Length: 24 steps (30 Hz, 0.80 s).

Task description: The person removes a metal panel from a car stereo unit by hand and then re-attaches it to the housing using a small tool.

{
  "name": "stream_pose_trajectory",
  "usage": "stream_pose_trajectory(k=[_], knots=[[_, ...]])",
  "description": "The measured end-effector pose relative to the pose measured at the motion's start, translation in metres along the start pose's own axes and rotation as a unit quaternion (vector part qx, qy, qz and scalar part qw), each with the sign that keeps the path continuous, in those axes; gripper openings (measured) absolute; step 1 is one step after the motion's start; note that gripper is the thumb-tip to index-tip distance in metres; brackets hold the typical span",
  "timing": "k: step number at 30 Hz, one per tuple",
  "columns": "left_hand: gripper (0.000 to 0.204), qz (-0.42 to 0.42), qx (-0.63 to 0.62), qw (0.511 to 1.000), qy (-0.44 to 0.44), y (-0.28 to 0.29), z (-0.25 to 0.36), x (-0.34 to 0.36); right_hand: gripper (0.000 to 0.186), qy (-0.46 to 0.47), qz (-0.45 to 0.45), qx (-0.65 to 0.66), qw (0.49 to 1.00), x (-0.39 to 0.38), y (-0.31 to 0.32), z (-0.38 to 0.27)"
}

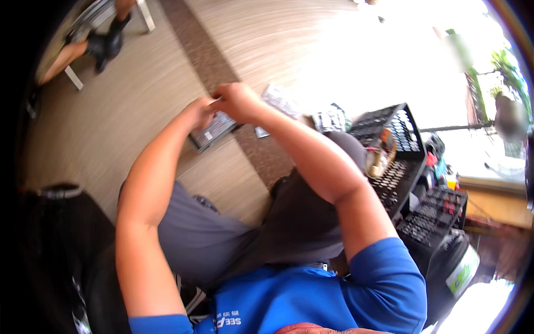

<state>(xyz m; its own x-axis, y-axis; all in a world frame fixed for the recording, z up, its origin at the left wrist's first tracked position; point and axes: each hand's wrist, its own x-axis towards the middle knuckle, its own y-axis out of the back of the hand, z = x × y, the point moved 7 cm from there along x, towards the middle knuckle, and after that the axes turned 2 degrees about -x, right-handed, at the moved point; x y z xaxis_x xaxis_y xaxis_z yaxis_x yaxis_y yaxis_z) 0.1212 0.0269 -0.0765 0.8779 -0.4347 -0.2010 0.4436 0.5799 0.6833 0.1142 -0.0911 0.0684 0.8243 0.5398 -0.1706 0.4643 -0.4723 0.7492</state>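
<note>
My left hand (199,113) and my right hand (236,101) meet out in front of my knees, fingers bent closed around something small that I cannot make out; motion blurs them. Just under them, on the floor, lies a grey rectangular object (208,135) with a pale label, partly hidden by my hands. Beside my right hand lie a whitish printed sheet or packet (278,97) and, partly behind my forearm, a small light-coloured item (261,132).
Black crates (411,222) stand to my right, the upper (405,131) holding tools. A white-and-dark bundle (331,117) lies beside them. A black bag or clothing (67,234) is at left. Another person's booted legs (100,47) show by a metal-legged seat (146,14).
</note>
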Motion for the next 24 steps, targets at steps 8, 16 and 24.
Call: stream_pose_trajectory(k=[8,16,24], knots=[[0.031,0.014,-0.080,0.995,0.052,-0.004,-0.022,0.002,0.024,0.106,0.018,0.025,0.994,0.006,-0.011,0.001],[0.039,0.008,-0.035,0.999,-0.003,-0.004,0.007,0.005,0.025,0.149,0.026,-0.013,0.988,0.009,-0.021,0.010],[0.024,-0.007,0.054,0.998,0.024,0.005,0.038,-0.008,0.026,0.082,0.020,-0.016,0.996,0.000,-0.017,0.008]])
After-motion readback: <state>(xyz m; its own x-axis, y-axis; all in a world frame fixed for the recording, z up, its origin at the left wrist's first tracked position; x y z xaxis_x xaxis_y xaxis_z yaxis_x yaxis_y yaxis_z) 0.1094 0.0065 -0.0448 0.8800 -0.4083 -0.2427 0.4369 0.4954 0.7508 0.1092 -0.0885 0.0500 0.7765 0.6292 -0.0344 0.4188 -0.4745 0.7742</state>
